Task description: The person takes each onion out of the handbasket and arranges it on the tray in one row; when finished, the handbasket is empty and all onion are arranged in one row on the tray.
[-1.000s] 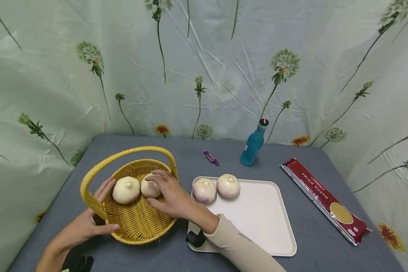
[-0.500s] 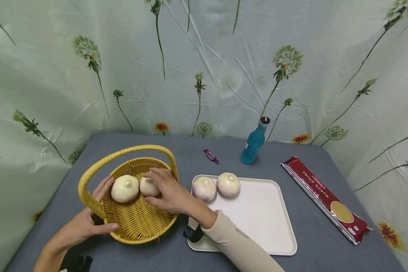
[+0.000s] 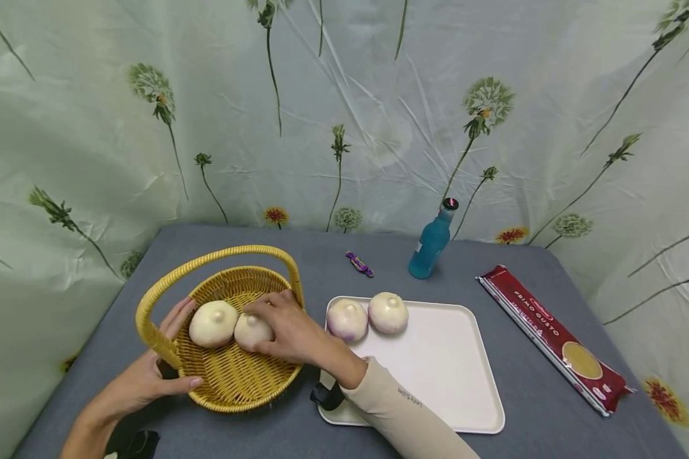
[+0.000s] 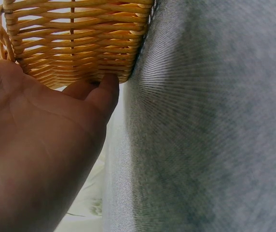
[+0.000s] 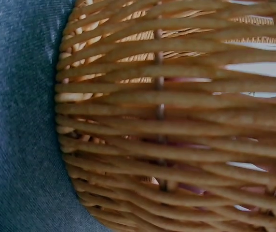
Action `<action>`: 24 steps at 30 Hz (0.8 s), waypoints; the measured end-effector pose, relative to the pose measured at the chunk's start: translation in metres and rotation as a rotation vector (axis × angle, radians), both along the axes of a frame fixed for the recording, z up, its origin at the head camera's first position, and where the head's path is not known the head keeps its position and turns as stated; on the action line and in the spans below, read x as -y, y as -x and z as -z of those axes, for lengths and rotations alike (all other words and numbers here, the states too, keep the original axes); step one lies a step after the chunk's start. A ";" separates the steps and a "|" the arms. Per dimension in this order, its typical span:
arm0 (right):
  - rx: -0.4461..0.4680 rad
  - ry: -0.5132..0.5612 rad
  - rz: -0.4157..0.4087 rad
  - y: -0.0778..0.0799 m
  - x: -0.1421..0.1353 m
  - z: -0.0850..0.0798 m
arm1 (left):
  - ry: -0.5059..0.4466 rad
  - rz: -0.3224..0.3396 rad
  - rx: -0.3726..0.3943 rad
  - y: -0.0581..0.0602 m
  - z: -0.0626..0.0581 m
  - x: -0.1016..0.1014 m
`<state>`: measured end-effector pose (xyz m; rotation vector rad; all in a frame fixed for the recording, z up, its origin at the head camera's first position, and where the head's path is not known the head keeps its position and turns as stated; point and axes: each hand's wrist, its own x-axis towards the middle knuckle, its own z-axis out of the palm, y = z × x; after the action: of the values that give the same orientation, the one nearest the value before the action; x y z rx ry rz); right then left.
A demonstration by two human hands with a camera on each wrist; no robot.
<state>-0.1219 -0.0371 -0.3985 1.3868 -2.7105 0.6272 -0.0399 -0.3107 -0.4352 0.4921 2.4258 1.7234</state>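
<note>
A yellow wicker basket (image 3: 235, 379) with an arched handle stands at the left of the table, two pale turnips inside. My left hand (image 3: 140, 379) holds its left side, thumb at the near rim and fingers along the far-left wall. In the left wrist view the left hand (image 4: 41, 140) lies against the weave of the basket (image 4: 75, 43). Reaching in over the right rim, my right hand (image 3: 293, 331) grips the right-hand turnip (image 3: 251, 333), which sits against the left turnip (image 3: 213, 324). Only the basket's outer wall (image 5: 176, 101) fills most of the right wrist view.
A white tray (image 3: 430, 376) lies right of the basket, partly under the right forearm, with two purple-tinged turnips (image 3: 347, 320) (image 3: 388, 312) at its far-left corner. Behind are a purple-wrapped candy (image 3: 359, 264) and a blue bottle (image 3: 430, 245). A red spaghetti packet (image 3: 551, 338) lies far right.
The right hand has moved the right-hand turnip slightly nearer within the basket, beside the other one. The left hand keeps its hold on the basket.
</note>
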 end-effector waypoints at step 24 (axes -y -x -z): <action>0.000 -0.030 -0.037 -0.003 -0.002 0.003 | -0.026 -0.007 0.029 -0.002 -0.001 -0.002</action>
<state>-0.1189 -0.0348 -0.4012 1.4463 -2.7116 0.5909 -0.0381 -0.3090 -0.4341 0.4592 2.3916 1.7539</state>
